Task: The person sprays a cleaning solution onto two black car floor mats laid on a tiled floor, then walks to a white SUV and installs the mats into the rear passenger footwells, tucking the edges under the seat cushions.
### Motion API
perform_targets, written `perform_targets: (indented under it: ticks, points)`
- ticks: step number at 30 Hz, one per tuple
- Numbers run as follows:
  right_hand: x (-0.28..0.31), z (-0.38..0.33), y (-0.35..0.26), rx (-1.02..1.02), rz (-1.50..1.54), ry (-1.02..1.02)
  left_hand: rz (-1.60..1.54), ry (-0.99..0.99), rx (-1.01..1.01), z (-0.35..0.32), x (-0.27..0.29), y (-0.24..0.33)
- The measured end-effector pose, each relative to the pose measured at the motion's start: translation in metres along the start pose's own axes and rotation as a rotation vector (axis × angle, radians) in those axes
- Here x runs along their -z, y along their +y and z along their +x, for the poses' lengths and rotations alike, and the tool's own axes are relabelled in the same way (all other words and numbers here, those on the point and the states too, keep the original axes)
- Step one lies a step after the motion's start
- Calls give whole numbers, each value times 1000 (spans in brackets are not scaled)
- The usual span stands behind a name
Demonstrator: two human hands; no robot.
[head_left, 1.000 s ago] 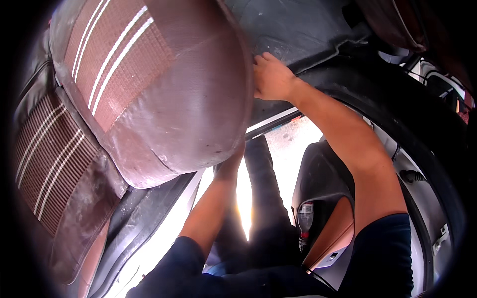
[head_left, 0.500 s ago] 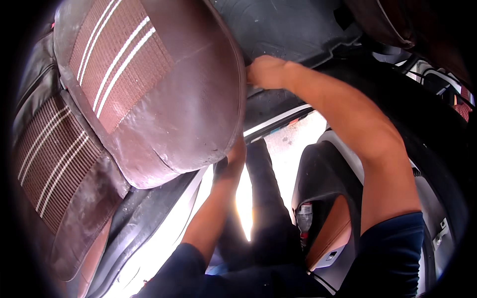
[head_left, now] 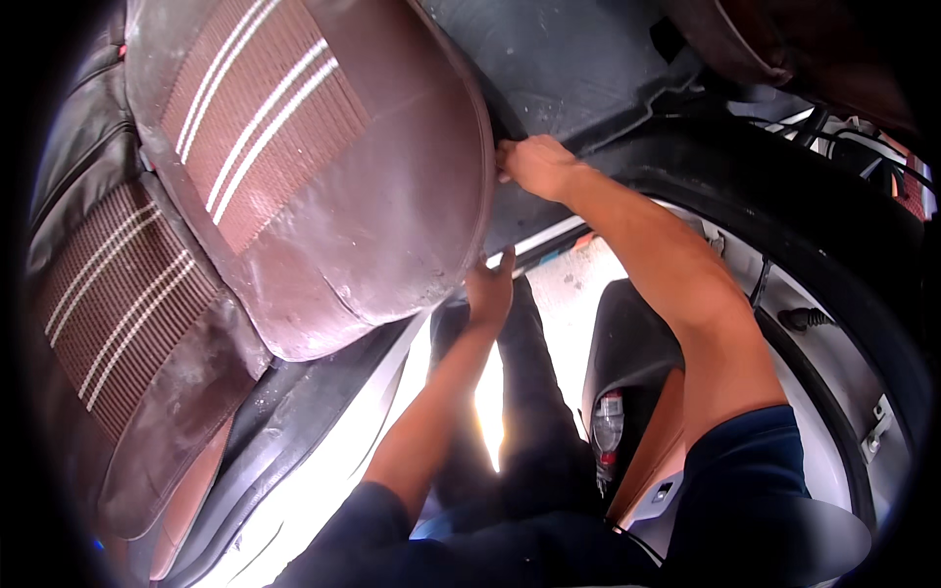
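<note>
A brown leather car seat cushion (head_left: 412,196), with a striped woven panel across it, fills the upper left. At its rounded lower right edge is my left hand (head_left: 490,292), a finger near the edge and the thumb sticking up apart from it; the other fingers are partly hidden. Higher on the same edge, my right hand (head_left: 539,167) has its fingers closed at the rim of the seat cushion, where the fingertips are partly hidden.
The matching seat backrest (head_left: 127,304) lies at the left. A dark floor mat (head_left: 569,69) spreads beyond the cushion. Below right, an open door panel (head_left: 642,328) holds a clear plastic bottle (head_left: 609,426) in its pocket. The door frame's black seal (head_left: 833,451) curves at the right.
My left hand has come up and out from behind the cushion edge, so its thumb shows. My right hand remains at the rim, and its forearm has shifted slightly. The view has moved a little.
</note>
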State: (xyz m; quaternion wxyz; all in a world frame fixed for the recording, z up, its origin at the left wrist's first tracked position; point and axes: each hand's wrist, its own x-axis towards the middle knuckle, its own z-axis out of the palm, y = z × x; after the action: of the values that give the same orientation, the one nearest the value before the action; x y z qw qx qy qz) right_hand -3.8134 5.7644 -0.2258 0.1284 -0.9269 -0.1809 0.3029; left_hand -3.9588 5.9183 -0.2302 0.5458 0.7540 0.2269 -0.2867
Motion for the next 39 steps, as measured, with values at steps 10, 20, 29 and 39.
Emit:
perform_targets:
  ticks: [10, 20, 29, 39]
  points:
    - [29, -17, 52, 140, 2, -142, 290, -121, -512, -54, 19, 72]
    - [34, -13, 84, 49, 25, -116, 380, -208, -680, -23, 22, 109]
    - [41, -25, 69, 28, 8, -163, 608, -364, -511, -7, 7, 103]
    - [10, -36, 5, -427, 386, 258, 789, -318, -211, 19, -20, 93]
